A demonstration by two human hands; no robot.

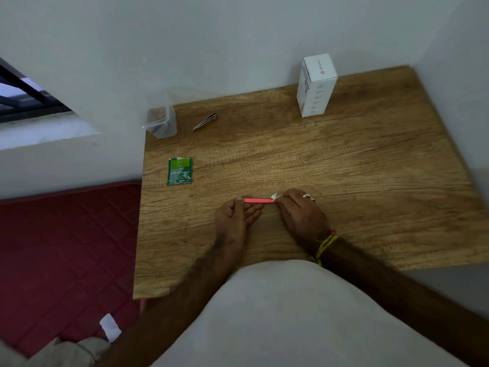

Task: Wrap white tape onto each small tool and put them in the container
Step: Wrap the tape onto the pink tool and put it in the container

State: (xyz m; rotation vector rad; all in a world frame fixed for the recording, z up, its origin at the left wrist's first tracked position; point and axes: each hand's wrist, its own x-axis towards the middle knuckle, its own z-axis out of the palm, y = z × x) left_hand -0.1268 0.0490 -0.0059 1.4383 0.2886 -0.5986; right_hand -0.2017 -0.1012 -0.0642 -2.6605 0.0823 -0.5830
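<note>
A thin pink tool (258, 200) lies level between my two hands, just above the wooden table (344, 165). My left hand (234, 219) pinches its left end. My right hand (301, 211) holds its right end, where a scrap of white tape (274, 196) sticks up at the fingertips. A clear plastic container (161, 122) stands open at the table's far left corner. A metal nail clipper (205, 121) lies on the table just right of the container, untouched.
A green sachet (179, 171) lies flat near the table's left edge. A tall white box (316, 84) stands against the back wall. A red mat (66, 247) covers the floor to the left, with a white scrap (109, 327) on it.
</note>
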